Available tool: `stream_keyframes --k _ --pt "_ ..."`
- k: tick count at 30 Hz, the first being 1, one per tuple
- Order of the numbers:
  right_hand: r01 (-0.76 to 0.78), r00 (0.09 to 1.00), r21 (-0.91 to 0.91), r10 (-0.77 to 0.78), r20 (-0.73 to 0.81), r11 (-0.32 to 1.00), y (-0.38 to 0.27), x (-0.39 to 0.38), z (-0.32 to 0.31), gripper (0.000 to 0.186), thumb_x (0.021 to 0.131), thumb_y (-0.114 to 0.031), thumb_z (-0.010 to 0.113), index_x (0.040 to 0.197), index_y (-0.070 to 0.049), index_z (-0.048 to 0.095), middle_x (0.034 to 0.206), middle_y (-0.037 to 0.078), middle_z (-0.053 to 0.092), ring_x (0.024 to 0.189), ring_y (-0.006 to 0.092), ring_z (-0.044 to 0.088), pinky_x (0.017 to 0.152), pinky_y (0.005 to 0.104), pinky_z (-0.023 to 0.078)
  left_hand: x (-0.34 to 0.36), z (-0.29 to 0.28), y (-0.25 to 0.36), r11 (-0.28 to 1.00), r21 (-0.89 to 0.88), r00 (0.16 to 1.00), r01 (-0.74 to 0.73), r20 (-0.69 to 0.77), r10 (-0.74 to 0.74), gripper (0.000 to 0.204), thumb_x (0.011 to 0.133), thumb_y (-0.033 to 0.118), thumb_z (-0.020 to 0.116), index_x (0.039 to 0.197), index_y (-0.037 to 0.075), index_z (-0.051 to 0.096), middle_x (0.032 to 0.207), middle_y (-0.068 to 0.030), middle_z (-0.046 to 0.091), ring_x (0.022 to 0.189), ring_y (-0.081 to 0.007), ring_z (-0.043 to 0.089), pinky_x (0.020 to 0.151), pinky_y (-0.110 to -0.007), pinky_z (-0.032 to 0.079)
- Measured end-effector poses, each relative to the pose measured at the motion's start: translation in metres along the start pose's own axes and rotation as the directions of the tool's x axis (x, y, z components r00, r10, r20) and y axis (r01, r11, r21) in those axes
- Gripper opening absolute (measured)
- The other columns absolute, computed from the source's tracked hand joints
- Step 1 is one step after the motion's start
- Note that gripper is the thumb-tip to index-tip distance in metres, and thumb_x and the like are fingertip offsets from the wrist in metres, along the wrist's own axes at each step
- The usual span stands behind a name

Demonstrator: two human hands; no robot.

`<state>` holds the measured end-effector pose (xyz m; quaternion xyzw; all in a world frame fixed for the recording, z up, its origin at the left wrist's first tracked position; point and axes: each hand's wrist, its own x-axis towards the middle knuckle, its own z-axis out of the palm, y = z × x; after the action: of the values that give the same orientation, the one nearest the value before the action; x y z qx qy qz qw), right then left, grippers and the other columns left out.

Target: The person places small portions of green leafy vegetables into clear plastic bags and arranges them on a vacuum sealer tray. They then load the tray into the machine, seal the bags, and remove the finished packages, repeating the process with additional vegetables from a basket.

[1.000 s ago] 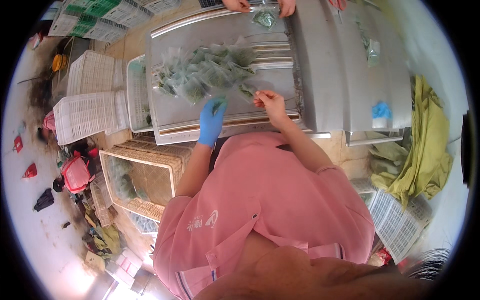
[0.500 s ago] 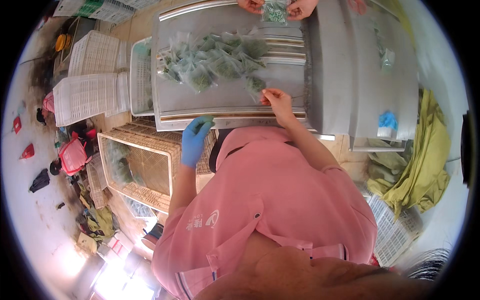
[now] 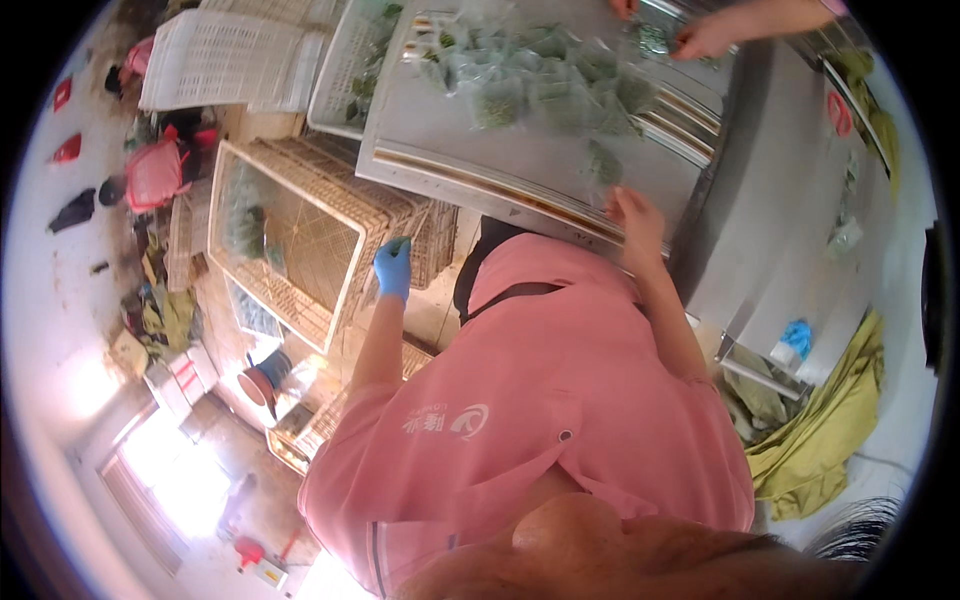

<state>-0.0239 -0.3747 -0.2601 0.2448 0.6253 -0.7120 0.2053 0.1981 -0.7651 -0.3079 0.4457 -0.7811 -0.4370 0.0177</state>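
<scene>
My left hand (image 3: 393, 270), in a blue glove, is curled closed beside the rim of a tan plastic crate (image 3: 345, 290). Dark green shows at its fingertips; whether that is a held bit of greenery or the glove's stained tips, I cannot make out. At the near edge of the metal table (image 3: 470, 180), my bare right hand (image 3: 637, 225) pinches the near end of a clear plastic bag (image 3: 603, 163) with green leaves inside. Beyond it lies a heap of similar filled bags (image 3: 540, 85).
A co-worker's hands (image 3: 705, 38) handle a green-filled bag (image 3: 653, 40) at the table's far right. A white basket (image 3: 340, 95) with greens adjoins the table's left side. Several white crates (image 3: 220, 60) are stacked farther left. A blue item (image 3: 797, 338) lies on the grey surface at right.
My view has turned, so the table now sits farther up and right. My left hand has moved off the table edge to the crate and its fingers have closed. My right hand stays at the bag.
</scene>
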Motion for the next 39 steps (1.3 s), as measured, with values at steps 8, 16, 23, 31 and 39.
stream_keyframes --k 8,16,23,31,39 --pt "-0.027 1.000 -0.035 0.027 0.008 0.999 -0.004 -0.002 0.002 0.020 0.090 -0.019 0.070 0.097 0.000 0.069 0.084 0.005 0.068 0.074 0.0128 0.062 0.069 0.0267 0.052 -0.009 -0.007 -0.043 0.850 -0.381 0.910 0.364 -0.047 -0.411 0.035 0.092 0.033 0.066 0.100 0.001 0.074 0.069 0.0042 0.046 0.064 -0.0082 0.040 0.061 -0.027 0.036" --pt "-0.027 1.000 0.008 0.027 0.002 1.000 -0.005 0.000 0.003 0.018 0.091 -0.017 0.070 0.096 0.000 0.069 0.084 0.005 0.068 0.073 0.0130 0.062 0.068 0.0269 0.052 -0.014 -0.018 -0.074 0.852 -0.230 0.865 0.471 -0.069 -0.497 0.045 0.087 0.033 0.069 0.114 -0.002 0.068 0.111 -0.0094 0.068 0.102 -0.0192 0.059 0.093 -0.030 0.043" --pt "-0.018 1.000 0.015 0.018 -0.005 1.000 -0.005 -0.002 0.004 0.018 0.091 -0.016 0.069 0.099 0.000 0.068 0.085 0.005 0.068 0.075 0.0133 0.063 0.068 0.0265 0.052 -0.005 -0.018 -0.128 0.719 -0.310 0.766 0.621 0.047 -0.641 0.085 0.089 0.061 0.055 0.147 0.001 0.037 0.152 -0.0121 0.036 0.138 -0.0236 0.033 0.110 -0.038 0.029" --pt "-0.008 1.000 0.047 0.008 -0.003 0.999 -0.003 -0.003 0.005 0.020 0.091 -0.016 0.069 0.102 0.001 0.068 0.087 0.007 0.069 0.076 0.0142 0.064 0.069 0.0269 0.053 -0.012 -0.014 -0.093 0.740 -0.344 0.814 0.578 0.184 -0.550 0.094 0.085 0.076 0.045 0.155 0.016 0.025 0.161 -0.0088 0.020 0.145 -0.0274 0.023 0.111 -0.053 0.023" --pt "0.000 1.000 0.054 -0.001 0.016 0.999 -0.001 -0.001 0.001 0.022 0.091 -0.016 0.069 0.103 0.002 0.067 0.088 0.008 0.069 0.077 0.0153 0.065 0.069 0.0271 0.054 -0.010 -0.013 -0.098 0.655 -0.405 0.768 0.638 0.280 -0.575 0.092 0.086 0.076 0.046 0.154 0.018 0.026 0.154 -0.0127 0.036 0.142 -0.0297 0.030 0.111 -0.050 0.023"
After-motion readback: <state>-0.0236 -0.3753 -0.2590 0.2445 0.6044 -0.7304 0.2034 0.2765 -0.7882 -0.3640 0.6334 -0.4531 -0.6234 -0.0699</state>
